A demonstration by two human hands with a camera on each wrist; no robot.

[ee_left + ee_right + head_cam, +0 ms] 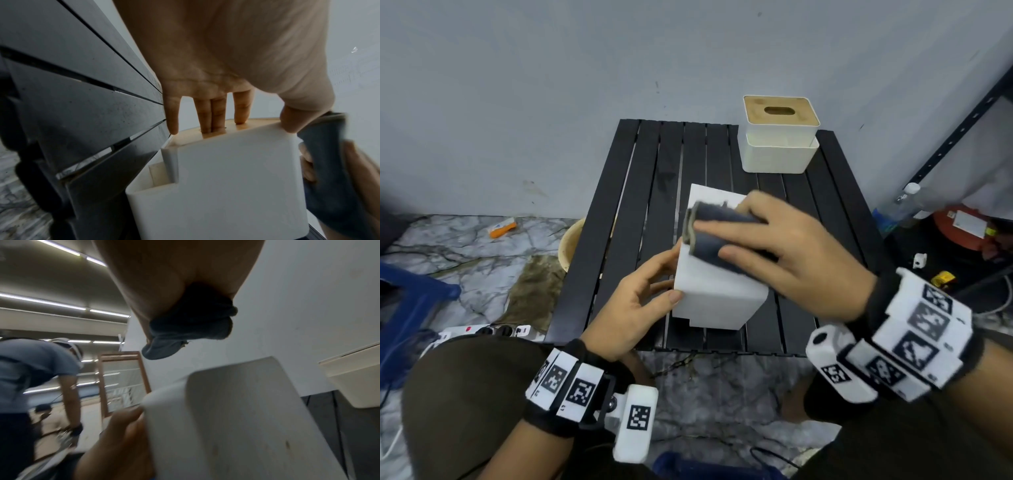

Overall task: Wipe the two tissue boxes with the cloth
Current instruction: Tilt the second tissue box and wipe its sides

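a white tissue box (717, 291) lies tipped on its side near the front edge of the black slatted desk (643, 192), its wooden lid facing left. the left hand (635, 308) grips it from that side: in the left wrist view two middle fingers (211, 113) are pushed into the lid's slot, the index and little finger rest spread on the wooden face, and the thumb hooks over the box's upper edge. the right hand (794, 253) holds a folded dark blue cloth (717, 229) flat on the box's upturned side, the fingers lying nearly straight and slightly spread over the top of the cloth, the thumb tucked behind it. the cloth's folded edge juts past the fingertips toward the left. a second tissue box (779, 135), white with a wooden slotted lid, stands upright at the desk's far right corner, well apart from both hands.
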